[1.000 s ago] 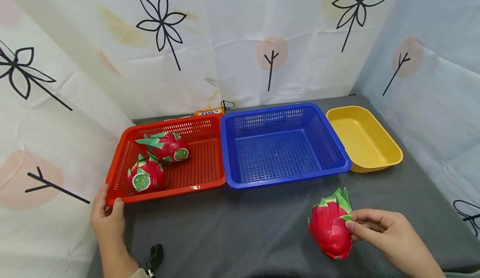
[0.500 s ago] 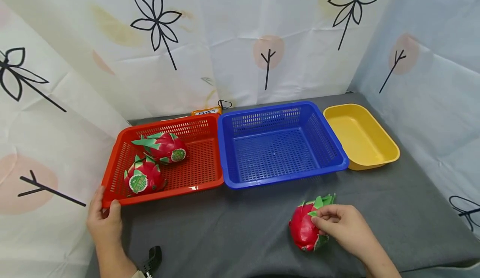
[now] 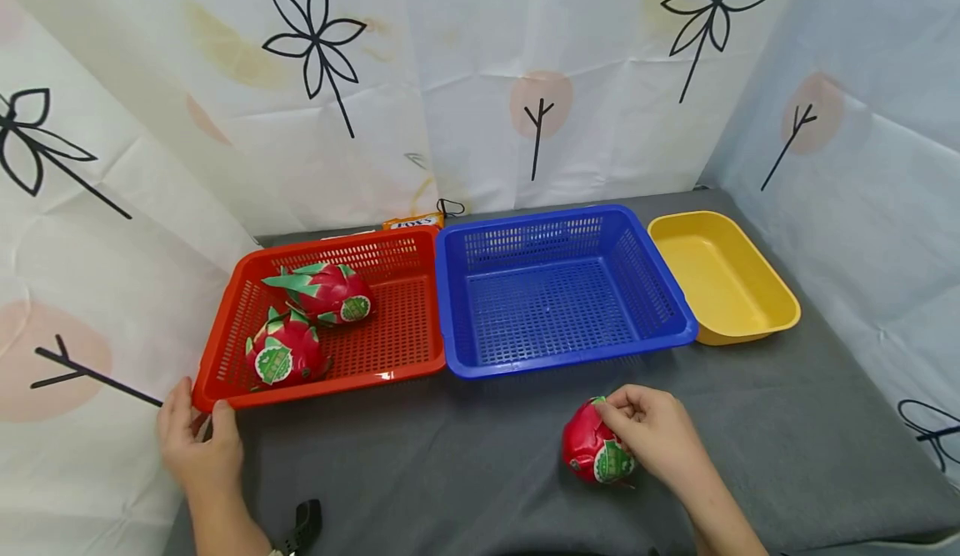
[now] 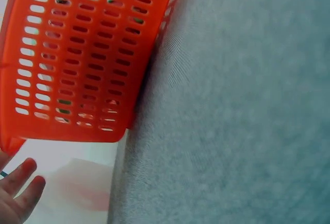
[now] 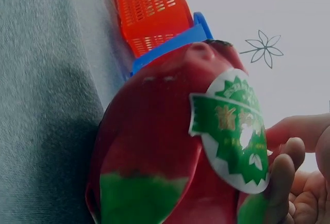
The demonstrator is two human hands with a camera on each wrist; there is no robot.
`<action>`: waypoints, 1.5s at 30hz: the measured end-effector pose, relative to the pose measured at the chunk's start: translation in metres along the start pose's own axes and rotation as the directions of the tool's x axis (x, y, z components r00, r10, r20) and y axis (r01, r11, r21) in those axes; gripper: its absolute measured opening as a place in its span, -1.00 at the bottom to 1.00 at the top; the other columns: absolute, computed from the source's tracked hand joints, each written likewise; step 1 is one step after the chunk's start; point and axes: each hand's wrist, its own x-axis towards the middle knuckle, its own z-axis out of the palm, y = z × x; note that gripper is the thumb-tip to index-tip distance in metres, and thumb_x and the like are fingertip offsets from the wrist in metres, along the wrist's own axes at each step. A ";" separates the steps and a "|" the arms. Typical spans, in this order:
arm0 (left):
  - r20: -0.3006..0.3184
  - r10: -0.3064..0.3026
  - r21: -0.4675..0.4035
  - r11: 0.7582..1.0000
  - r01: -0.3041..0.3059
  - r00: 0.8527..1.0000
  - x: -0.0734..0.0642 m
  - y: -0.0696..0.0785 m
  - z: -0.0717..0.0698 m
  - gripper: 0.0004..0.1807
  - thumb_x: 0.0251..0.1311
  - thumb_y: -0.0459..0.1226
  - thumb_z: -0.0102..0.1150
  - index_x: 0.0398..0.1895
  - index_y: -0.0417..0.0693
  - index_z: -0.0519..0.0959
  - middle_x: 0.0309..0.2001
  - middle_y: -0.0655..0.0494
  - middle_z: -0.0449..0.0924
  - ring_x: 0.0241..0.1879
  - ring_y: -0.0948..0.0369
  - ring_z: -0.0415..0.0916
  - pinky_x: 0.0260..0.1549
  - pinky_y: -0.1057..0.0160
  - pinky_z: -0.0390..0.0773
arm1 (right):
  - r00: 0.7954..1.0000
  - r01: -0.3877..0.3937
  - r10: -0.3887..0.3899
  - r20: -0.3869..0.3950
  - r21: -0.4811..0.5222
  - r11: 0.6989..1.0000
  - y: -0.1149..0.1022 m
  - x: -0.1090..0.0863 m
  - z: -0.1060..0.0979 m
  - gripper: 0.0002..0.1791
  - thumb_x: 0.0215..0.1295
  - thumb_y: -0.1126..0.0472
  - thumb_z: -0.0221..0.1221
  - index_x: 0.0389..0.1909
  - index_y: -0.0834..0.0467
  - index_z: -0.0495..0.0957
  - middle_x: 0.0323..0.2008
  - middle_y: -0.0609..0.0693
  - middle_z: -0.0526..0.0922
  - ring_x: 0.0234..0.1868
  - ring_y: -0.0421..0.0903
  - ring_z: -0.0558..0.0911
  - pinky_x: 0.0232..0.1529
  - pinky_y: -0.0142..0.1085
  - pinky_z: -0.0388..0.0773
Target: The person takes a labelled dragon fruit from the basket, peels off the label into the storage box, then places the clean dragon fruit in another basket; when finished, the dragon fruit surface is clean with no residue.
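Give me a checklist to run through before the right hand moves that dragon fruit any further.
1. Right hand has hold of the dragon fruit: ok, pinched at its leafy end.
2. Dragon fruit lifted off the gray cloth: cannot tell, its underside is hidden.
3. Left hand on the red basket: ok, at the near left corner.
4. Red basket has free floor: ok, its two dragon fruits sit toward the left.
5. Blue basket free of contents: ok, none seen.
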 end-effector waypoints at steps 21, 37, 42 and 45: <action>-0.026 0.542 -0.366 0.777 -0.512 0.840 -0.048 0.123 0.032 -0.50 0.06 -0.45 0.13 0.12 -0.52 0.58 -0.02 -0.42 0.63 0.07 0.14 0.55 0.07 0.37 0.49 | 0.999 0.018 -0.022 0.047 0.079 0.997 0.004 0.019 0.001 -0.70 0.40 0.02 0.30 -0.42 0.17 0.65 -0.72 -0.04 0.46 -0.68 -0.10 0.49 -0.60 -0.28 0.57; 0.204 0.784 -0.678 0.546 -0.493 0.587 -0.092 0.165 0.076 -0.47 0.10 -0.49 0.11 0.18 -0.62 0.47 0.01 -0.40 0.59 0.13 0.00 0.52 0.21 0.27 0.46 | 0.999 0.015 -0.018 0.035 0.103 0.995 0.003 0.025 0.003 -0.68 0.41 0.02 0.30 -0.45 0.17 0.63 -0.72 -0.04 0.45 -0.69 -0.09 0.48 -0.62 -0.28 0.56; 0.205 0.865 -0.752 0.439 -0.493 0.458 -0.113 0.169 0.095 -0.50 0.19 -0.43 0.16 0.14 -0.65 0.48 0.03 -0.34 0.59 0.10 -0.07 0.53 0.24 0.24 0.44 | 0.999 0.004 -0.009 0.042 0.122 0.992 0.003 0.027 0.004 -0.68 0.40 0.03 0.31 -0.46 0.18 0.62 -0.73 -0.03 0.44 -0.69 -0.09 0.48 -0.61 -0.28 0.56; 0.210 0.900 -0.796 0.384 -0.468 0.382 -0.127 0.169 0.109 -0.48 0.18 -0.40 0.18 0.15 -0.65 0.47 0.05 -0.31 0.59 0.09 -0.10 0.53 0.23 0.20 0.45 | 0.999 0.009 -0.014 0.043 0.132 0.991 0.003 0.028 0.004 -0.68 0.40 0.05 0.31 -0.47 0.18 0.61 -0.74 -0.04 0.43 -0.70 -0.10 0.46 -0.63 -0.30 0.53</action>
